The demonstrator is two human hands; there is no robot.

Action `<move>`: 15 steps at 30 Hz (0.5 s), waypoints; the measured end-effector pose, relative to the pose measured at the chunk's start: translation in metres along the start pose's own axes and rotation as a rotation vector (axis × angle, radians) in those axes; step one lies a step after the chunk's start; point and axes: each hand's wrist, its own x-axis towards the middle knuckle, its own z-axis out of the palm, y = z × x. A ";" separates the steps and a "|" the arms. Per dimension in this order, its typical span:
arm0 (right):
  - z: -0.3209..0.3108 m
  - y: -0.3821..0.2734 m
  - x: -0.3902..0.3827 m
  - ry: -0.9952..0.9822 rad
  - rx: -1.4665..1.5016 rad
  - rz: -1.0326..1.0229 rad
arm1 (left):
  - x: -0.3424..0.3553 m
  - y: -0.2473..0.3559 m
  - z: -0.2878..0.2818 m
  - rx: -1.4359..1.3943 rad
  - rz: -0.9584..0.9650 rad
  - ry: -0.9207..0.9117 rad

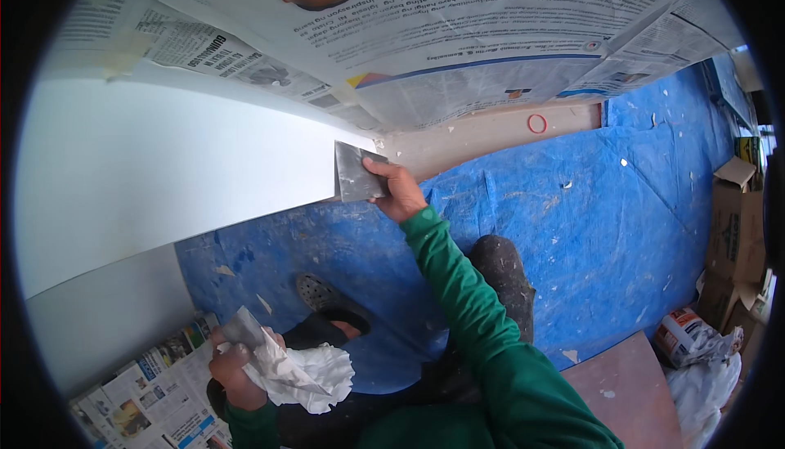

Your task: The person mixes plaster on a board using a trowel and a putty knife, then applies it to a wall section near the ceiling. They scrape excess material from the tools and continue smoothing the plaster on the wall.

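Observation:
My right hand reaches forward and pinches a thin grey rectangular scraper plate, thumb on its near face. The plate is at the right end of a smooth white panel, by its lower corner; whether it touches the panel, I cannot tell. At the lower left, my left hand is closed around crumpled white paper. A second grey plate sticks up from the same hand, partly covered by the paper and fingers.
Newspaper sheets cover the surface beyond the panel. Blue sheeting covers the floor, with a red ring beyond its edge. Cardboard boxes, a can and a plastic bag stand at right. More newspaper lies lower left.

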 end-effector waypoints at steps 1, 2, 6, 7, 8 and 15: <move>0.005 0.003 0.005 -0.017 0.037 0.040 | 0.001 0.000 0.001 0.004 0.006 0.006; 0.007 0.008 0.006 0.001 0.041 0.010 | 0.001 0.001 0.005 0.052 0.020 -0.001; 0.015 0.014 0.000 0.021 -0.003 -0.071 | -0.004 0.000 0.022 0.145 0.037 -0.007; 0.014 0.012 -0.001 0.016 -0.022 -0.090 | -0.005 -0.001 0.023 0.150 0.028 -0.011; 0.012 0.011 0.000 0.014 0.000 -0.080 | -0.006 -0.002 0.024 0.141 0.031 -0.007; 0.014 0.018 -0.011 0.050 0.011 -0.026 | -0.006 -0.004 0.025 0.181 0.044 0.008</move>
